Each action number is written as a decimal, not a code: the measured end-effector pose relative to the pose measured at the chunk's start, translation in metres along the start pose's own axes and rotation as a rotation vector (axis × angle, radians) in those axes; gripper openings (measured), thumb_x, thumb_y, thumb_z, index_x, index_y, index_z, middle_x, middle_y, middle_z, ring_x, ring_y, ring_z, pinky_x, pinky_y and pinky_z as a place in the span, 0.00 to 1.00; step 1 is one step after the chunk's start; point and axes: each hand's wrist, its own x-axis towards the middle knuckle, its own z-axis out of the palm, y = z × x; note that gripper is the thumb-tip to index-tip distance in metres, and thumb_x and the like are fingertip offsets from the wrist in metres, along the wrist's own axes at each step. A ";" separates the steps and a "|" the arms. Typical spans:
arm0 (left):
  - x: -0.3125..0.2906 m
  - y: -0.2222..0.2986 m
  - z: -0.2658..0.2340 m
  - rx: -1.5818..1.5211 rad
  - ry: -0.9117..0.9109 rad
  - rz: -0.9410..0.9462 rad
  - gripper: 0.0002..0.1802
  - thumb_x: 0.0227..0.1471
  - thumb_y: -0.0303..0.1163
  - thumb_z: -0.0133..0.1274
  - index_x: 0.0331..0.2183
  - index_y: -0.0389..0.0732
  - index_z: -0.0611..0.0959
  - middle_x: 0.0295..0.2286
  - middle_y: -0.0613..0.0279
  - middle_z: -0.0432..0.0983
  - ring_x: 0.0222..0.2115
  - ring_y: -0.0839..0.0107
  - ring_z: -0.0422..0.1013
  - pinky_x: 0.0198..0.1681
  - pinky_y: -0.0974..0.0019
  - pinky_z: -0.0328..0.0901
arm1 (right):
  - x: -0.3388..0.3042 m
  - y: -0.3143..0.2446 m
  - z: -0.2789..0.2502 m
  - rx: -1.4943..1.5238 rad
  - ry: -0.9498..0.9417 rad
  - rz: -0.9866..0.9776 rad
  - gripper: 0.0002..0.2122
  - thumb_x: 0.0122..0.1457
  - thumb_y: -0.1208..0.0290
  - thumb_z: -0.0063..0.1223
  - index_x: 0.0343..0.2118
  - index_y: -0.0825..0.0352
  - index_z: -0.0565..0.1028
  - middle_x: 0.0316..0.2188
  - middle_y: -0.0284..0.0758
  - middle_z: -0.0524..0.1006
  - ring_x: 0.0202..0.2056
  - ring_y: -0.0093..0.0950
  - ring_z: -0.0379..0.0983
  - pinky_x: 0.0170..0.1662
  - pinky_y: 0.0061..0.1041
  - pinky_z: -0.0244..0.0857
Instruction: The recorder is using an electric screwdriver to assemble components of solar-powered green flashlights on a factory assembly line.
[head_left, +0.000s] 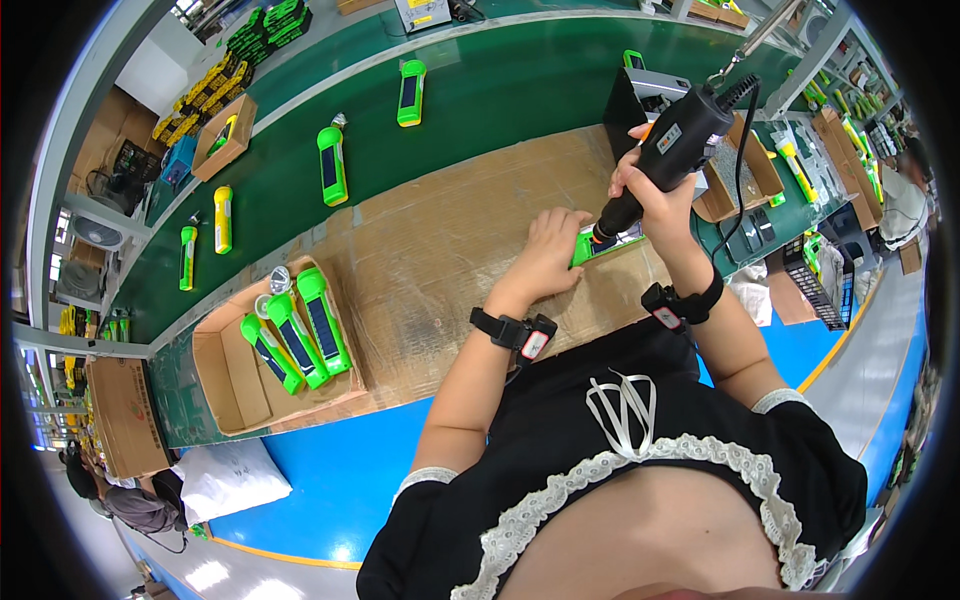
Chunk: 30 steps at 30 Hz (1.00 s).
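Observation:
My right hand (655, 195) is wrapped round a black electric screwdriver (680, 140), which hangs tilted from a spring and has a cable. Its tip points down at a green flashlight body (582, 248) lying on the cardboard sheet. My left hand (548, 255) grips the left end of that body, its fingers partly covering it. The screwdriver and my right hand hide much of the rest, so whether the tip touches a screw I cannot tell. Both wrists wear black straps with small boxes.
A cardboard tray (225, 370) with several green flashlights stands at the left. More green flashlights (333, 165) and a yellow one (222, 220) lie on the green conveyor (490, 90). On the right are a box of small parts (765, 175) and a black crate (835, 290).

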 end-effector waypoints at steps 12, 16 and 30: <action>0.000 0.001 -0.002 0.035 -0.029 -0.009 0.38 0.28 0.25 0.60 0.47 0.36 0.66 0.40 0.50 0.62 0.44 0.51 0.58 0.49 0.56 0.55 | 0.000 0.010 0.003 0.016 0.023 -0.017 0.19 0.47 0.84 0.47 0.44 0.72 0.62 0.19 0.35 0.69 0.21 0.23 0.68 0.27 0.25 0.65; 0.002 -0.005 0.002 0.030 -0.013 -0.001 0.36 0.30 0.27 0.59 0.46 0.36 0.66 0.39 0.50 0.63 0.43 0.51 0.59 0.49 0.56 0.55 | 0.003 0.014 0.004 0.041 0.030 -0.041 0.19 0.47 0.85 0.46 0.44 0.72 0.62 0.20 0.34 0.69 0.21 0.23 0.69 0.27 0.24 0.65; 0.005 -0.013 0.014 0.012 0.137 -0.050 0.31 0.32 0.33 0.64 0.40 0.34 0.69 0.34 0.46 0.68 0.37 0.47 0.64 0.40 0.50 0.58 | -0.003 0.044 0.019 0.025 0.005 -0.033 0.16 0.43 0.77 0.58 0.36 0.68 0.68 0.25 0.28 0.69 0.27 0.16 0.64 0.32 0.19 0.62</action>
